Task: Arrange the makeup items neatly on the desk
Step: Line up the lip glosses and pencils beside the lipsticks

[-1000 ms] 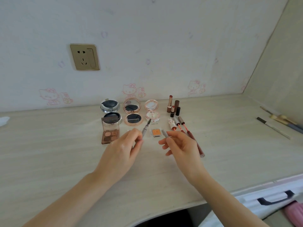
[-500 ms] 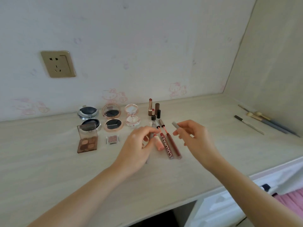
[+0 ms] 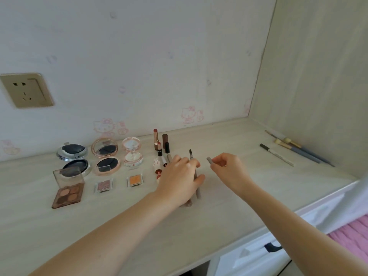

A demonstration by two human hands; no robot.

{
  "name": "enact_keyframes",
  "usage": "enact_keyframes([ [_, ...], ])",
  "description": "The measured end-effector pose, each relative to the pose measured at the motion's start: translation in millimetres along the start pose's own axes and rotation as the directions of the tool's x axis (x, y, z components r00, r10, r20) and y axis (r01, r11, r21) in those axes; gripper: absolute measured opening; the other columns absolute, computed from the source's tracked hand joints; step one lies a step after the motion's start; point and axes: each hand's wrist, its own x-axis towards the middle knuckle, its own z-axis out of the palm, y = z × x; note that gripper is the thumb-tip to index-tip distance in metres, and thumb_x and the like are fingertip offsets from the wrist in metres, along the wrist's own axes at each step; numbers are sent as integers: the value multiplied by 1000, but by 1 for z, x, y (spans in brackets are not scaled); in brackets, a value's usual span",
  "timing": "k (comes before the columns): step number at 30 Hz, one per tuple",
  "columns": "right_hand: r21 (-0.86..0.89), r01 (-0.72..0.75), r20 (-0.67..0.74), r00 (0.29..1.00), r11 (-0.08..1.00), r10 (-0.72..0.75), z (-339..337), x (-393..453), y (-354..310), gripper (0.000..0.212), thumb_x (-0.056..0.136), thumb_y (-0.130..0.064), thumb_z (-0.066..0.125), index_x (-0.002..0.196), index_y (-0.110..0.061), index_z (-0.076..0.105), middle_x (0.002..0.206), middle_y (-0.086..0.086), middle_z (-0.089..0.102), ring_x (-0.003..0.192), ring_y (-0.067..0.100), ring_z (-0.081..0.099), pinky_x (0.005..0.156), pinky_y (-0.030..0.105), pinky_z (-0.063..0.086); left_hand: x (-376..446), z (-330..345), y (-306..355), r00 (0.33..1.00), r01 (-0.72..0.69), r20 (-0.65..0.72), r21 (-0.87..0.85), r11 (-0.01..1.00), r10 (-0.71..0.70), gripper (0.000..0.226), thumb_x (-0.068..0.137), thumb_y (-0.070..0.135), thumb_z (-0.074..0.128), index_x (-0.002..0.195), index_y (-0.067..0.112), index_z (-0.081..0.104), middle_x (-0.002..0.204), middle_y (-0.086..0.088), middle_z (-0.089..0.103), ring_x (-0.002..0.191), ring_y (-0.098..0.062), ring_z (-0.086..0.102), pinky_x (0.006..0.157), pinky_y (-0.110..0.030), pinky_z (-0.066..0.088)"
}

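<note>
- Brow pencil is gripped by left hand, laid beside lip tubes on desk, likely to extend the row.
- Cap is pinched in right hand, apparently for recapping.

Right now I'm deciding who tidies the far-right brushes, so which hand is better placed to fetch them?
Right. The right hand is nearer the brushes and pinches only a small grey cap, while the left hand holds the brow pen.

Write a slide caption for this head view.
Left hand sets an uncapped brow pencil beside the lip tubes; right hand pinches its grey cap.
</note>
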Motion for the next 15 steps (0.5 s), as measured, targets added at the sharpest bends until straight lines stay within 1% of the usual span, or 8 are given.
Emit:
enact_keyframes([
  [3, -27, -43, 23, 999, 999, 44, 6, 9, 3, 4, 84, -23, 63, 87, -20, 65, 74, -8, 61, 77, 16, 59, 57, 23, 40, 8, 9, 2, 998, -28, 59, 160, 987, 19, 40, 90, 46, 51, 117, 18, 60, 103, 1, 64, 110, -20, 45, 84, -37, 46],
  [6, -72, -56, 39, 997, 996, 59, 14, 14, 4, 4, 84, -26, 64, 85, -23, 62, 72, -11, 58, 76, 14, 58, 62, 24, 43, 13, 13, 1, 996, -52, 89, 240, 969, 32, 40, 89, 46, 50, 112, 16, 63, 103, -1, 65, 107, -21, 45, 81, -34, 41],
  [8, -91, -44, 43, 998, 995, 48, 18, 16, 4, 5, 84, -28, 65, 85, -24, 61, 72, -13, 57, 75, 12, 57, 63, 24, 42, 15, 15, -1, 994, -59, 105, 270, 961, 32, 39, 89, 46, 48, 108, 16, 65, 100, -1, 65, 105, -22, 45, 80, -34, 38],
  [12, -138, -22, 53, 998, 990, 29, 22, 16, 3, 7, 83, -28, 67, 83, -24, 60, 72, -14, 56, 78, 14, 58, 65, 25, 44, 15, 15, -7, 991, -48, 133, 296, 954, 9, 37, 91, 46, 44, 100, 17, 66, 96, -1, 63, 102, -23, 46, 81, -35, 41],
  [15, -157, -15, 72, 997, 988, 27, 23, 15, 2, 9, 83, -26, 65, 90, -21, 63, 77, -10, 60, 85, 17, 61, 70, 27, 49, 10, 12, -9, 995, -31, 95, 253, 967, 7, 37, 92, 44, 45, 109, 19, 66, 104, 0, 57, 105, -22, 46, 83, -34, 42],
])
